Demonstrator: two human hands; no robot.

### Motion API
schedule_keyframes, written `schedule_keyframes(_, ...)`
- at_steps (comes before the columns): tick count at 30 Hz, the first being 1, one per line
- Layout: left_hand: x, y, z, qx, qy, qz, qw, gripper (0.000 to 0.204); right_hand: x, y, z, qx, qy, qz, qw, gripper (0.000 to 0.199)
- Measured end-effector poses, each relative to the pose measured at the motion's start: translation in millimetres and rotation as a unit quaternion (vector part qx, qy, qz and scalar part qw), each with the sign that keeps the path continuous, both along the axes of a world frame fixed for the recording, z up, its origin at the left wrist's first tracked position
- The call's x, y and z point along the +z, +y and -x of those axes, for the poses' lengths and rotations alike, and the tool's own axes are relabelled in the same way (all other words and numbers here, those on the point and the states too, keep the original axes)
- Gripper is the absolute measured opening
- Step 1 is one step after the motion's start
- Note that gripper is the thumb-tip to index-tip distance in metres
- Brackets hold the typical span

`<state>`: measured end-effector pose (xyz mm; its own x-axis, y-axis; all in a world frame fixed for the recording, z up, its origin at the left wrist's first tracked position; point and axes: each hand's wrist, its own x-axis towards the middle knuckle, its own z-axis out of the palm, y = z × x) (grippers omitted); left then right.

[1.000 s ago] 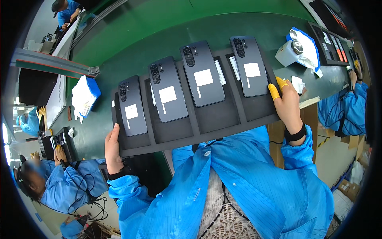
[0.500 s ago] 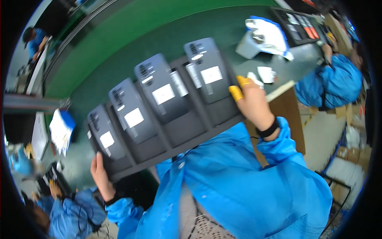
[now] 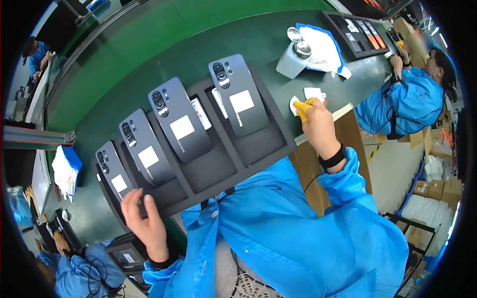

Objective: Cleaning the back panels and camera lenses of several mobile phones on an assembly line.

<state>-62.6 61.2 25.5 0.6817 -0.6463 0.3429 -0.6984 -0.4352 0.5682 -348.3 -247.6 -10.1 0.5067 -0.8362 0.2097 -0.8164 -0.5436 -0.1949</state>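
A black compartment tray (image 3: 211, 186) lies slanted on the bench in front of me. Several dark blue-grey smartphones (image 3: 196, 144) stand in its slots, backs up, each with a blank-looking white label. My left hand (image 3: 144, 218) is at the tray's near left corner beside the leftmost phone, fingers spread and holding nothing. Off the tray's right side, my right hand (image 3: 318, 124), with yellow finger cots on its thumb and forefinger, pinches a small white wipe (image 3: 293, 106) on the bench. Another white wipe (image 3: 313, 93) lies just beyond those fingertips.
Behind the wipes stand a white pump bottle (image 3: 293, 62) and a blue tray (image 3: 320, 44) of white sheets. A second phone tray (image 3: 357, 39) is at the far right, near a co-worker (image 3: 412, 94). White papers (image 3: 64, 169) lie at left; another person (image 3: 84, 263) sits lower left.
My right hand has left the tray's right edge and reached the white wipe. My left hand has let go of the tray's left corner. The tray now rests on the bench.
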Motion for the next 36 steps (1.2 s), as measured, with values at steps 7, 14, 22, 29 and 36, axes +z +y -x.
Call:
schedule_keyframes(7,-15,-22,27,-0.039,0.019,0.013,0.999,0.017,67,-51,-39,0.037,-0.084,0.227,0.969,0.020)
schedule_keyframes(14,-27,-28,27,-0.055,-0.013,0.034,0.998,0.023,72,-55,-48,0.075,-0.058,0.195,0.976,0.013)
schedule_keyframes(22,-14,-51,22,-0.152,-0.055,-0.100,0.982,0.024,36,112,-109,0.356,-0.089,0.051,0.929,0.009)
schedule_keyframes(29,-22,-55,29,-0.164,-0.070,-0.155,0.972,0.025,25,133,-117,0.315,-0.015,0.068,0.946,0.009)
schedule_keyframes(36,-26,-55,35,-0.158,-0.046,-0.133,0.977,0.015,20,141,-126,0.306,0.019,0.077,0.949,0.009)
